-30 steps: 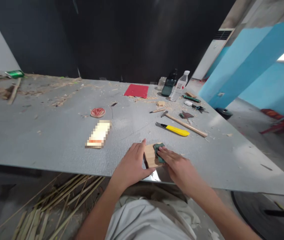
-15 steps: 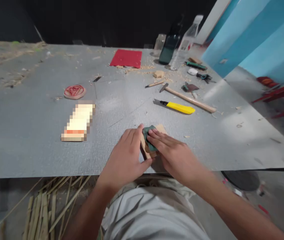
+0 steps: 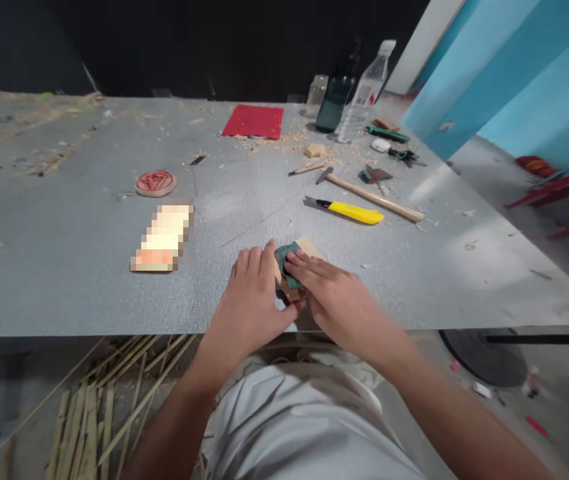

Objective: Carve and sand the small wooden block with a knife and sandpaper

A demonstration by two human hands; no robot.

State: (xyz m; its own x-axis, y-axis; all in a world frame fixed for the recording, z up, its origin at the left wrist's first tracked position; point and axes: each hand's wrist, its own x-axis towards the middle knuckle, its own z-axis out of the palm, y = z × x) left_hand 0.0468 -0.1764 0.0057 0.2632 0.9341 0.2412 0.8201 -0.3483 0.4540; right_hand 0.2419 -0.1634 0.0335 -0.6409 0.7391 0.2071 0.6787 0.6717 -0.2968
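Near the front edge of the table, my left hand (image 3: 247, 290) grips a small pale wooden block (image 3: 310, 247) along its left side, thumb at the near end. My right hand (image 3: 341, 293) presses a folded green piece of sandpaper (image 3: 285, 256) flat onto the block's top, its fingers close together. Both hands hide much of the block. Just beyond them lies a yellow utility knife (image 3: 357, 213) with its blade out. Behind the knife rests a hammer (image 3: 374, 196) with a wooden handle.
A round wooden piece with red markings (image 3: 157, 183) and a pixelated rectangular object (image 3: 167, 233) lie to the left. At the back are a red sheet (image 3: 254, 121), wood shavings, a dark bottle (image 3: 333, 103) and a clear bottle (image 3: 367, 93). Bamboo strips (image 3: 81, 427) lie below the table.
The view has shifted slightly. Both hands stay on the block, with the sandpaper still under my right fingers; little else differs.
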